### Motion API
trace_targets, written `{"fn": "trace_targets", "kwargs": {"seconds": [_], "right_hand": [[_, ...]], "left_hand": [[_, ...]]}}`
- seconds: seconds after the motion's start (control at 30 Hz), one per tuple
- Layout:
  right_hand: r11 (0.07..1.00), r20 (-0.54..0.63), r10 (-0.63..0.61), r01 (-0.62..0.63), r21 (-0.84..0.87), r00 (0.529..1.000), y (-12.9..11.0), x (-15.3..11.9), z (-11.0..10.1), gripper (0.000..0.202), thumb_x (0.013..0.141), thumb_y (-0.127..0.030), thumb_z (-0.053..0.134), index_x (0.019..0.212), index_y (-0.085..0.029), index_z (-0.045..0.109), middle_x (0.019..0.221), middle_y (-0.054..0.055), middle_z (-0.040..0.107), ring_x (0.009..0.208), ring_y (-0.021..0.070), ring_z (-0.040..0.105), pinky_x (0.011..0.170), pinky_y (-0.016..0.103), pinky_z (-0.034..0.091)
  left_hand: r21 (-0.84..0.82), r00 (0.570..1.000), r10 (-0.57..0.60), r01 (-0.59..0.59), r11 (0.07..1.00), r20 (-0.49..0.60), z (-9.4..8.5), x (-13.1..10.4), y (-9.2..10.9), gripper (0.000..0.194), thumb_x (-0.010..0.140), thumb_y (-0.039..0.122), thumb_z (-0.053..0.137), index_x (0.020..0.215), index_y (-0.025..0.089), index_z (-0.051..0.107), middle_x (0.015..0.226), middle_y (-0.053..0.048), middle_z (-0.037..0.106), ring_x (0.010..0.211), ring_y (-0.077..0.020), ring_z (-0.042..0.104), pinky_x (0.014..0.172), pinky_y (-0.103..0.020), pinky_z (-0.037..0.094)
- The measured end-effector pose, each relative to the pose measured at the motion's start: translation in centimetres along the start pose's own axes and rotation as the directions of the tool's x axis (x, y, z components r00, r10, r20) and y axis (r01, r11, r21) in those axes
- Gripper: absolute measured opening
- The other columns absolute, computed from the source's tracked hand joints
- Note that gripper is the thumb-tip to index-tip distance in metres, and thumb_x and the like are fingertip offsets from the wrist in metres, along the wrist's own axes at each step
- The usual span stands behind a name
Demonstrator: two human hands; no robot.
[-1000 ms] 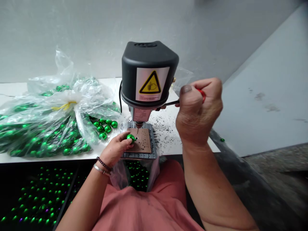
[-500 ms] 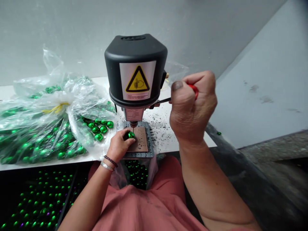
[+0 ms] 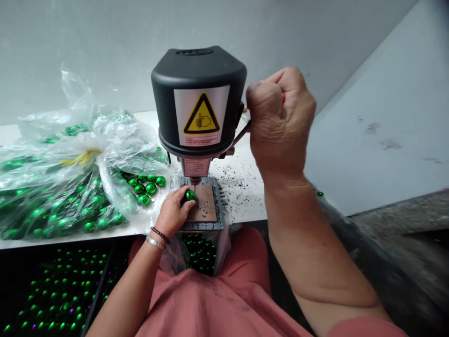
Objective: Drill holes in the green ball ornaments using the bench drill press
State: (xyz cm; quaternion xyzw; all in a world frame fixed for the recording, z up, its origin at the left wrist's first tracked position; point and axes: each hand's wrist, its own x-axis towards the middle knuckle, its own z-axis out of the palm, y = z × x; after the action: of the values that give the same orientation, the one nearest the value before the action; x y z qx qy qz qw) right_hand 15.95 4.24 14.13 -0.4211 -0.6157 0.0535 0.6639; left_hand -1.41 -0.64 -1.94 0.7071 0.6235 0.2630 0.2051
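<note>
A black drill press (image 3: pixel 198 79) with a yellow warning label stands in front of me. My left hand (image 3: pixel 174 207) pinches a shiny green ball (image 3: pixel 190 195) between thumb and fingers, over the brown board (image 3: pixel 205 208) on the press's base. The thin drill bit (image 3: pixel 195 187) points down right beside the ball; I cannot tell whether they touch. My right hand (image 3: pixel 280 121) is raised to the right of the press head, wrapped around the red knob (image 3: pixel 283 97) of the feed lever (image 3: pixel 242 133). Most of the knob is hidden by the fingers.
Left of the press lies a clear plastic bag (image 3: pixel 80 187) full of green balls, tied with yellow string (image 3: pixel 81 158). Loose green balls (image 3: pixel 143 187) lie beside it. Dark shavings (image 3: pixel 238 187) litter the white table (image 3: pixel 250 206). Below are more balls (image 3: pixel 59 295) and an open bag of balls (image 3: pixel 199 252).
My right hand has risen with the lever, which now slants more steeply upward. The left hand and the ball have shifted very slightly left.
</note>
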Motion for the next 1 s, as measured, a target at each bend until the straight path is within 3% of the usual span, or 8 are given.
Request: {"fn": "trace_targets", "kwargs": {"seconds": [0.27,0.47,0.77,1.0], "right_hand": [[0.999,-0.031,-0.012,0.014,0.047,0.999,0.0,-0.2,0.2,0.022,0.078,-0.031,0.043,0.064,-0.018,0.035,0.056,-0.005,0.03,0.058,0.0044,0.03,0.059,0.019,0.031],[0.998,-0.02,0.007,-0.006,0.057,1.0,0.2,0.3,0.4,0.023,0.078,-0.033,0.042,0.063,-0.018,0.034,0.056,-0.006,0.031,0.057,0.0043,0.03,0.058,0.019,0.03],[0.996,-0.008,0.066,-0.065,0.054,0.998,1.3,2.0,1.5,0.027,0.079,-0.031,0.044,0.061,-0.019,0.028,0.056,-0.006,0.026,0.056,0.0046,0.023,0.055,0.02,0.027],[0.995,0.02,0.101,-0.101,-0.005,0.995,1.0,1.8,1.5,0.031,0.085,-0.029,0.043,0.061,-0.02,0.024,0.059,-0.005,0.024,0.057,0.0056,0.023,0.056,0.021,0.028]], "left_hand": [[-0.049,0.999,0.023,-0.02,0.999,0.046,-1.0,-0.3,-0.2,0.043,0.079,0.023,0.051,0.122,0.018,0.054,0.125,-0.009,0.058,0.117,-0.0219,0.052,0.103,-0.039,0.037],[-0.05,0.993,-0.111,0.113,0.992,0.029,-0.6,0.3,0.3,0.045,0.074,0.028,0.059,0.118,0.016,0.057,0.115,-0.008,0.063,0.105,-0.0214,0.058,0.095,-0.036,0.044],[-0.033,0.997,0.048,-0.046,0.998,0.063,-0.4,0.1,0.1,0.044,0.079,0.03,0.055,0.121,0.017,0.055,0.124,-0.01,0.058,0.115,-0.0209,0.053,0.102,-0.037,0.038],[-0.041,0.998,0.005,-0.003,0.999,0.062,-0.5,-0.1,0.3,0.042,0.083,0.031,0.047,0.123,0.018,0.053,0.123,-0.007,0.06,0.115,-0.0207,0.053,0.099,-0.033,0.04]]}}
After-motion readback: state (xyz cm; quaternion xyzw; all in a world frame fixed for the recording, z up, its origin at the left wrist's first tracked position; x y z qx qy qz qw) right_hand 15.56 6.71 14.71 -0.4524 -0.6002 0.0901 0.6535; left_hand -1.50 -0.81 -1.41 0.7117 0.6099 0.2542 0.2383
